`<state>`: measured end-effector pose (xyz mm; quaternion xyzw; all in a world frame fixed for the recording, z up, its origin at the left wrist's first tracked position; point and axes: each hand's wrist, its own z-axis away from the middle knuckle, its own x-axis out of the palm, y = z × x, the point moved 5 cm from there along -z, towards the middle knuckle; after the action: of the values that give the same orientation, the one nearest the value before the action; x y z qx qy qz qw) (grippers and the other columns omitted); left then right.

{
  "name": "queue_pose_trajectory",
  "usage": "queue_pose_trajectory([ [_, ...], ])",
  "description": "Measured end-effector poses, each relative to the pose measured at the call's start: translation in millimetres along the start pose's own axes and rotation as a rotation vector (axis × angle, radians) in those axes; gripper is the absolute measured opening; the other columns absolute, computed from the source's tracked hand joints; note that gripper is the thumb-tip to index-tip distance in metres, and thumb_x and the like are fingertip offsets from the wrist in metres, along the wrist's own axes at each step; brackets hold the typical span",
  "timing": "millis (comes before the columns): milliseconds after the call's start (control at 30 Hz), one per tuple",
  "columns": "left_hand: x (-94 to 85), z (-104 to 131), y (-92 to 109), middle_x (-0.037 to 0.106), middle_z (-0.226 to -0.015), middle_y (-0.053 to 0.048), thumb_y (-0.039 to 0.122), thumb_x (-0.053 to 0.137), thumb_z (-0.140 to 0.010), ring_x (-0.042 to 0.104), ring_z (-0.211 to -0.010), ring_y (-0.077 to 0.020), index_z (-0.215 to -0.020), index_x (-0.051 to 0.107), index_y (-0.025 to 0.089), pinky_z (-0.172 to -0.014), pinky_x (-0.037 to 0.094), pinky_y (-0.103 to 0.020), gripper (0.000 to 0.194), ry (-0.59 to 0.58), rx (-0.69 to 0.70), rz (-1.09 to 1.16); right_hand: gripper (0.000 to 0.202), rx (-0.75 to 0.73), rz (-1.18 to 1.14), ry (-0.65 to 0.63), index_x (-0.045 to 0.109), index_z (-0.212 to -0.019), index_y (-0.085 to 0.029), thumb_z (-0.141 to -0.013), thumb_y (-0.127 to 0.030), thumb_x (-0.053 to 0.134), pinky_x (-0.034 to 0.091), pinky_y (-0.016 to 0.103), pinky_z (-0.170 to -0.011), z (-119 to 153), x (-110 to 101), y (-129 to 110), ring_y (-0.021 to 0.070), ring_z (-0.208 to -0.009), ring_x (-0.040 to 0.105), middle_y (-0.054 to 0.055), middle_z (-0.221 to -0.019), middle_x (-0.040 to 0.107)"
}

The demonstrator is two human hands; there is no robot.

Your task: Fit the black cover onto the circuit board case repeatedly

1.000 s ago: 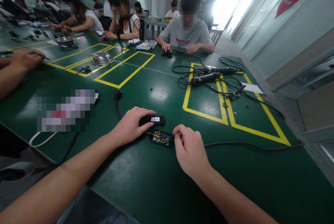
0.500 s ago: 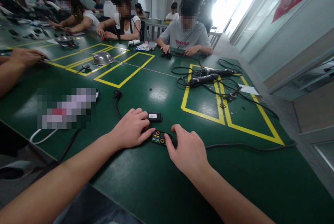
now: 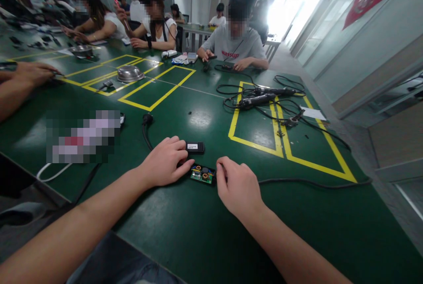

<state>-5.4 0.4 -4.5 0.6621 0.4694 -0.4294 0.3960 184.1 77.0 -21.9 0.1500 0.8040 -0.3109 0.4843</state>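
Note:
A green circuit board (image 3: 201, 175) with copper-ringed coils and a dark round part lies face up in an open black housing on the green table. My left hand (image 3: 169, 160) closes around the housing's left end, its thumb at the edge and its other fingers partly hidden. Just beyond it is a black cover (image 3: 195, 147) with a white label, close to my left fingertips. At the board's right end my right hand (image 3: 238, 184) has thumb and index finger pinched together; what lies between them is hidden. A black cable (image 3: 297, 181) runs rightward from behind that hand.
A black plug (image 3: 148, 119) on a cord lies beyond my left hand. Two black electric screwdrivers (image 3: 257, 101) with tangled cords sit at right, a metal bowl (image 3: 130, 73) farther back. A blurred pinkish object (image 3: 89, 136) is at left. Several people work around the table.
My right thumb and index finger have drawn back from over the board to its right end and come together, uncovering more of the board. My left hand has barely moved.

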Motion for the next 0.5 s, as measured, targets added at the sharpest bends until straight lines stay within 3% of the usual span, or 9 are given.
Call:
queue_pose_trajectory([
  [200,-0.4,-1,-1,0.063,-0.083,-0.007,0.042,0.057,-0.108,0.054,-0.077,-0.0221,-0.07,0.061,0.019,-0.071,0.041,-0.04,0.044,0.003,-0.015,-0.005,0.026,0.013,-0.006,-0.019,0.068,-0.091,-0.023,-0.106,-0.025,0.047,0.029,0.036,-0.067,-1,3,2,0.0198,-0.062,0.049,0.002,-0.073,0.067],
  [300,-1.3,-1,-1,0.065,-0.089,-0.008,0.044,0.061,-0.105,0.056,-0.083,-0.0239,-0.073,0.062,0.02,-0.074,0.045,-0.041,0.04,-0.001,-0.072,0.038,0.024,-0.02,0.033,0.005,0.067,-0.089,-0.022,-0.104,-0.022,0.049,0.031,0.038,-0.072,-1,3,-1,0.0231,-0.075,0.055,0.005,-0.08,0.068],
  [400,-4.7,1,-3,0.07,-0.117,-0.014,0.045,0.069,-0.099,0.062,-0.105,-0.0312,-0.096,0.07,0.019,-0.09,0.053,-0.049,0.026,0.097,-0.153,0.073,0.021,-0.035,0.063,0.042,0.068,-0.09,-0.022,-0.103,-0.021,0.051,0.032,0.039,-0.077,-1,3,-2,0.0262,-0.086,0.058,0.007,-0.087,0.07],
  [500,0.2,1,-13,0.065,-0.147,-0.016,0.041,0.068,-0.1,0.058,-0.134,-0.0373,-0.128,0.071,0.021,-0.111,0.05,-0.059,0.034,0.127,-0.231,0.138,0.019,-0.031,0.03,0.065,0.069,-0.096,-0.022,-0.102,-0.022,0.051,0.033,0.04,-0.079,0,3,0,0.0261,-0.087,0.059,0.007,-0.088,0.07],
])
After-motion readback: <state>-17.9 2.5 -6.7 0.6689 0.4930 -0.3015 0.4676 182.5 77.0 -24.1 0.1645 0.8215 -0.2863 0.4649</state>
